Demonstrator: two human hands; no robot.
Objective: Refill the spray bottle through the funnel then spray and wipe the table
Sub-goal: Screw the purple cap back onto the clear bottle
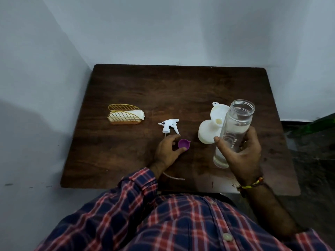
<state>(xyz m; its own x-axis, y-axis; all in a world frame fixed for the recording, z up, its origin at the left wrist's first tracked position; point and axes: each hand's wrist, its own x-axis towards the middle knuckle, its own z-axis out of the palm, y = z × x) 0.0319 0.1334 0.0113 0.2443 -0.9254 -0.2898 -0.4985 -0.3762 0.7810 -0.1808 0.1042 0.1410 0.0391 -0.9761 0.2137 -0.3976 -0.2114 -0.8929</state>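
- One of each thing shows on the dark wooden table (pixel 126 84): one clear bottle, one white funnel, one white spray bottle body, one trigger spray head, one purple cap and one yellow wire holder.
- The right hand (pixel 241 151) grips the clear bottle (pixel 235 129) about its lower half, thumb (pixel 220 144) on the near side and fingers curled round the far side.
- That bottle is a smooth transparent cylinder with a threaded, uncapped mouth; its long axis is tilted, the mouth pointing up and away from the fingers, the base low towards the person.
- Some clear liquid seems to lie inside, though the glare makes that hard to judge.
- The white funnel (pixel 218 113) sits in the neck of the white plastic spray bottle body (pixel 205 133), just left of the right thumb; its wide bowl faces up.
- The left hand (pixel 167 151) rests on the table, fingers loosely curled, pinching the small round purple cap (pixel 183 143) between thumb and fingertips, its open side up.
- The white trigger spray head (pixel 169 125) lies on its side just beyond the left fingers, nozzle pointing left; its thin dip tube (pixel 174 177) shows again near the left wrist.
- The yellow wire holder (pixel 124 114), with a folded white cloth (pixel 138 114) in it, stands well left of both hands.
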